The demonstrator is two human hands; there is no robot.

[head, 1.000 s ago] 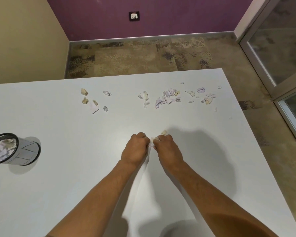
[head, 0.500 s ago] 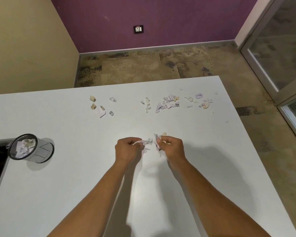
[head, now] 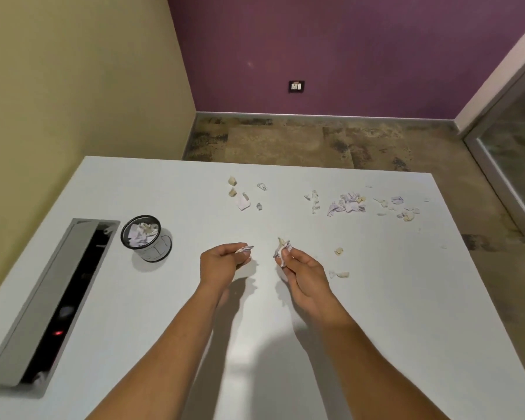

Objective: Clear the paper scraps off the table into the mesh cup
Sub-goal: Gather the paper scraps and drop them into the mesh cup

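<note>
All we've got in shot is our two bare forearms coming up from the bottom of the frame, left hand [head: 223, 262] and right hand [head: 303, 269], fingernails short.

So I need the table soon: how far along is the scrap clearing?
Partly done. The black mesh cup already holds crumpled paper. In hand: the left hand pinches a small scrap and the right hand grips a crumpled wad. Left on the white table: a far-left cluster, a bigger lilac pile, more bits at far right, and two tan scraps near the right hand.
</note>
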